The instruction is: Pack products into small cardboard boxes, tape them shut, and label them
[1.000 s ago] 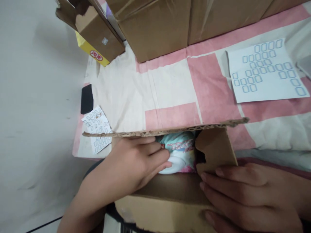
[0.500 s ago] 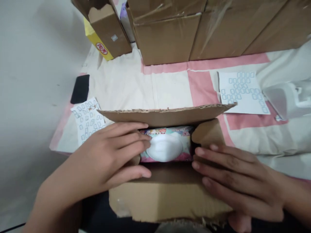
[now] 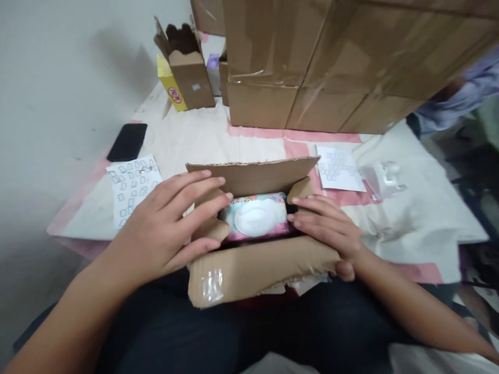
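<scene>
An open cardboard box [image 3: 265, 262] sits in front of me, flaps folded outward. Inside it lies a pack of wet wipes [image 3: 255, 217] with a white oval lid and a colourful wrapper. My left hand [image 3: 175, 223] rests over the box's left flap, fingers spread and tips close to the pack. On the other side, my right hand [image 3: 325, 226] lies across the right flap with its fingers stretched out. Its thumb is by the corner of the front flap. Neither hand is closed around the pack.
Large taped cardboard boxes [image 3: 296, 104] stand at the back. Left of them are a smaller open carton [image 3: 193, 78] and a yellow box [image 3: 171, 88]. A black phone [image 3: 127, 142], marked paper sheets [image 3: 134, 184] and a clear plastic item [image 3: 384, 179] lie on the cloth [image 3: 187, 140].
My view has shifted back, showing more of my lap and the surroundings. The front flap now sits more raised. Both hands remain at the box's sides; the wipes pack stays inside.
</scene>
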`<state>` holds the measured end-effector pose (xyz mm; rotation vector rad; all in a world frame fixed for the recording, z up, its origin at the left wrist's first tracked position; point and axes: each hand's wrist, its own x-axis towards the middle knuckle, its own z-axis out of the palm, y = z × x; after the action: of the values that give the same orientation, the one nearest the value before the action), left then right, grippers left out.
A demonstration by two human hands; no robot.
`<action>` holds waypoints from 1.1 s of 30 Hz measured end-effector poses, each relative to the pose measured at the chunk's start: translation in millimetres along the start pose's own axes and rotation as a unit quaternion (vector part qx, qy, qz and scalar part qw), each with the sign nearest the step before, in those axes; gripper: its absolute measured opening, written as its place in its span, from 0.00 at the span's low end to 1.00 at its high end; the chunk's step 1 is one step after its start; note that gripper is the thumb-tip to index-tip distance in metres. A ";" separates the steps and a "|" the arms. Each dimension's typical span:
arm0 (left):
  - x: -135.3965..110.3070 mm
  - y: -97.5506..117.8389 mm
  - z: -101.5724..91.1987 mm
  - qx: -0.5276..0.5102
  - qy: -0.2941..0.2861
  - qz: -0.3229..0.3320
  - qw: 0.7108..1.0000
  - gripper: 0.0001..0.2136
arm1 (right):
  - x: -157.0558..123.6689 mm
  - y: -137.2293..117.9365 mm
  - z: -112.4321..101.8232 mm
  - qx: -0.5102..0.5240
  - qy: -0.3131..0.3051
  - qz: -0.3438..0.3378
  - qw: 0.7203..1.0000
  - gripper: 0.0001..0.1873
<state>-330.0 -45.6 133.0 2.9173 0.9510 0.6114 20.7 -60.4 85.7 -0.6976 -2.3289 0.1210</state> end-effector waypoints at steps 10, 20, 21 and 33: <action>-22.7 -22.8 10.2 0.020 0.087 -0.037 0.995 0.26 | -10.0 -5.5 42.9 0.119 0.237 0.033 0.963 0.37; -26.6 -9.4 8.7 -0.178 0.065 -0.014 0.982 0.31 | -7.1 -16.3 50.2 0.190 0.290 0.107 0.932 0.37; -27.0 -11.7 8.8 -0.182 0.066 -0.012 0.981 0.33 | -7.3 -15.8 52.6 0.202 0.308 0.115 0.922 0.36; -12.9 -14.4 23.6 -0.042 0.038 0.015 0.998 0.20 | -4.2 -13.7 50.4 0.198 0.312 0.227 0.901 0.14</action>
<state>-338.9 -38.7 104.7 2.8590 0.8666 0.7489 -15.6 -69.0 48.8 -0.8963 -1.4408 0.4890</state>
